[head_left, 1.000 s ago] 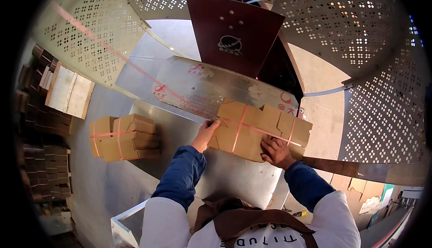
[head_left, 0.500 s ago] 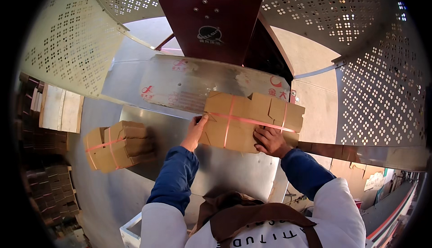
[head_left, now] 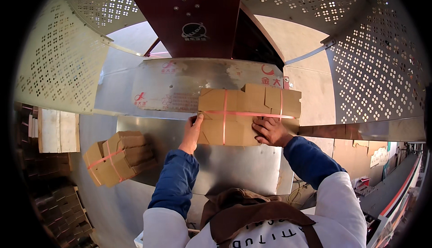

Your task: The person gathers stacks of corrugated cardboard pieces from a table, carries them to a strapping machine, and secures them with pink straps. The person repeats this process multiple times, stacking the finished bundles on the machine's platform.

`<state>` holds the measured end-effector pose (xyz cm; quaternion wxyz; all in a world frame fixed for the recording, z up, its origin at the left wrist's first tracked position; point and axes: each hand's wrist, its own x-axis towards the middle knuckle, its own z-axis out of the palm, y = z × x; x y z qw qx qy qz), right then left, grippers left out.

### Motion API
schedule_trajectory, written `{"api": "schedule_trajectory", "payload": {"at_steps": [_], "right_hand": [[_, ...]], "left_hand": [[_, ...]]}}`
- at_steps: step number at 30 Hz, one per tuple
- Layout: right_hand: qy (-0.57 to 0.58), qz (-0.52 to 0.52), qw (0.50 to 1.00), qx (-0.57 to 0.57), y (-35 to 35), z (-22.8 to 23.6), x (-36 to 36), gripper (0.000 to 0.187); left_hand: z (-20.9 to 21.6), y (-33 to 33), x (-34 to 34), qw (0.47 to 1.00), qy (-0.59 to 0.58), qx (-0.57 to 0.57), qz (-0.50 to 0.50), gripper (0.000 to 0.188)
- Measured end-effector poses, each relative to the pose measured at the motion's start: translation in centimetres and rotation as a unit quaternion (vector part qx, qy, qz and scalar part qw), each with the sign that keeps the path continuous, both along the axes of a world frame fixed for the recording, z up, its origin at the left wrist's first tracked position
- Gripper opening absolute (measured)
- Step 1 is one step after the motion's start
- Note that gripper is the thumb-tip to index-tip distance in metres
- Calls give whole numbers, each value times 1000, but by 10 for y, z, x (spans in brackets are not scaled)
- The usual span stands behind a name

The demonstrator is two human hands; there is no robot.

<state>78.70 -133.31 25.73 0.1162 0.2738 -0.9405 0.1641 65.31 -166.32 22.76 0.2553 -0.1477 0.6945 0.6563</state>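
A bundle of flat folded cardboard boxes (head_left: 238, 106), tied crosswise with pink straps, lies on the metal work surface against the machine plate. At its left end, my left hand (head_left: 192, 133) grips the edge, thumb on top and the fingers partly hidden. My right hand (head_left: 271, 131) rests on the near right part of the bundle, fingers apart and slightly bent over the cardboard just below the long strap. Left of my left forearm lies a second strapped cardboard bundle (head_left: 119, 158), touched by neither hand.
A dark red machine head (head_left: 191, 16) rises beyond the metal plate (head_left: 180, 83). Perforated metal guards (head_left: 375, 63) curve round both sides. On the far left are a pale board (head_left: 59, 131) and stacked cardboard (head_left: 63, 212). A grey belt-like strip (head_left: 391, 187) runs at lower right.
My view has turned a little, so the machine and the front bundle sit more level. Both hands keep their places on the bundle; the second bundle appears lower in view.
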Motion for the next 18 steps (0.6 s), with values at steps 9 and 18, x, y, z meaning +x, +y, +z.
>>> {"api": "schedule_trajectory", "payload": {"at_steps": [9,18], "right_hand": [[-79,-223,970,-66,17,17,-24,49],[-47,-331,942,-28,15,19,-54,55]], "left_hand": [[1,-6,10,1000,8,13,14,59],[35,-32,159,993,6,50,110,56]]}}
